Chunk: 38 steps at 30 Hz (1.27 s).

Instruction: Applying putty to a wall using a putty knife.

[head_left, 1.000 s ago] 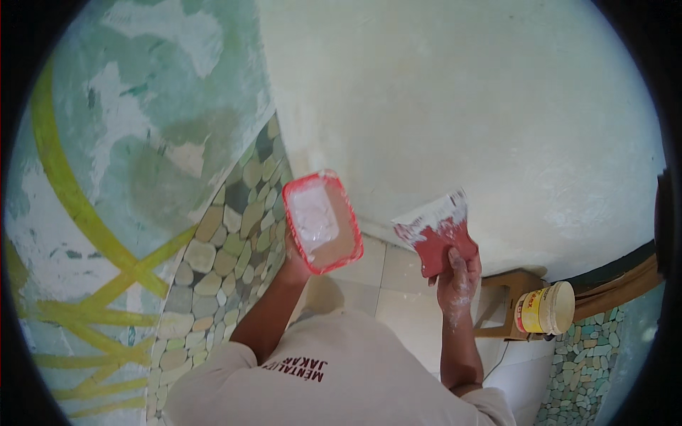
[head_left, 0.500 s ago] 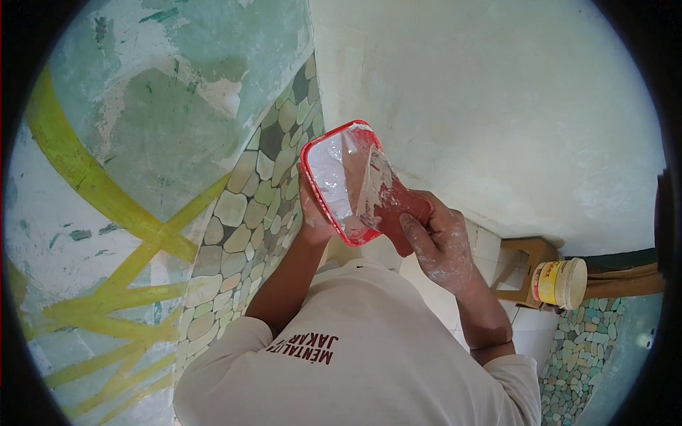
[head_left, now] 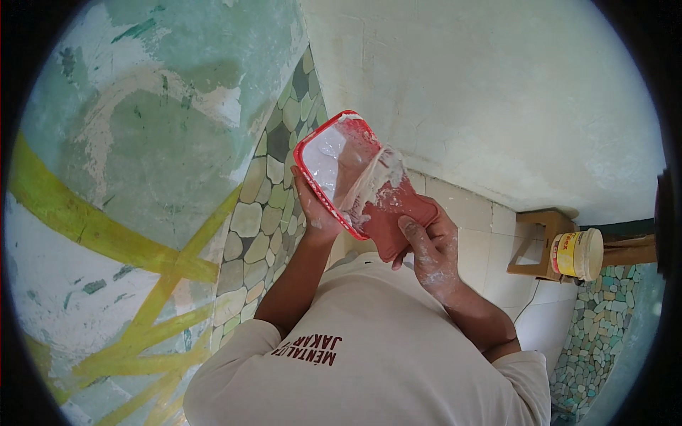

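My left hand (head_left: 317,209) grips a red plastic tub (head_left: 304,165) by its left side and underside, tilting it. White putty (head_left: 322,160) lies against the tub's left part, and its inner wall is smeared. My right hand (head_left: 432,245) is closed on a red putty spreader (head_left: 400,215), thumb on top. The spreader's far edge, coated with putty, rests at the tub's right rim. White smears mark my right thumb and wrist. The fingers under the tub and behind the spreader are partly hidden.
A patched green-and-white wall (head_left: 163,135) with yellow bands rises at left, edged by stone-patterned tiles (head_left: 245,220). A pale wall (head_left: 483,99) stands ahead. To the right, a white bucket (head_left: 589,254) with a yellow label sits on a brown stool (head_left: 538,238) over the tiled floor (head_left: 472,248).
The spreader has drawn across toward the tub's right rim, and more putty now sits along its edge. Less putty covers the tub's middle. My view has shifted slightly.
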### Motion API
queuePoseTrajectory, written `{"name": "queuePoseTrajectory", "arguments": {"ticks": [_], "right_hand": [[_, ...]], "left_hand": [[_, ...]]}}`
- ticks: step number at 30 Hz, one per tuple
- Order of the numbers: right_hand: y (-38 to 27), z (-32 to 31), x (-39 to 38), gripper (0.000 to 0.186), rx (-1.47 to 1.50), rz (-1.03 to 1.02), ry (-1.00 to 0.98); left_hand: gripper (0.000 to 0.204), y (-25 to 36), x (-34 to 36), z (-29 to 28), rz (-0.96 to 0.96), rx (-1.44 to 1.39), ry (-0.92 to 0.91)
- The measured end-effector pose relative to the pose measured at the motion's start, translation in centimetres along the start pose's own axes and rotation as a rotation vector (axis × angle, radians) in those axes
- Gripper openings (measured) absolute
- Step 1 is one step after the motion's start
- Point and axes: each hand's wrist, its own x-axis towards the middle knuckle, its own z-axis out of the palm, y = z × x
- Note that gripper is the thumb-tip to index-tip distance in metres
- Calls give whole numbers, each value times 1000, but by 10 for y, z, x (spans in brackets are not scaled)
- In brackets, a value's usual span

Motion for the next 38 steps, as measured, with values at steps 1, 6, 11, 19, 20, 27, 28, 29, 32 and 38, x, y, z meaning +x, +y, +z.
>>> {"name": "queuePoseTrajectory", "arguments": {"ticks": [1,6,11,19,20,27,28,29,32,38], "right_hand": [[4,0,1,27,2,-1,7],[14,-10,14,31,310,5,106],[10,-37,51,26,646,106,78],[38,-96,156,25,664,151,222],[52,-109,173,24,672,192,191],[153,-140,290,23,756,298,334],[166,-140,307,24,753,271,380],[178,-139,324,24,764,269,395],[208,-127,374,24,821,216,633],[235,-94,472,29,751,-181,1056]], "left_hand": [[85,-1,2,-1,8,5,20],[82,-6,14,-1,-77,-90,102],[77,-25,27,-14,23,45,387],[69,-4,1,-73,88,107,359],[71,0,2,-76,102,170,386],[74,24,11,-64,142,133,610],[74,27,22,-55,126,143,613],[76,27,36,-40,60,166,451],[82,39,49,-44,-17,126,298],[94,120,-3,-53,-291,-186,299]]}}
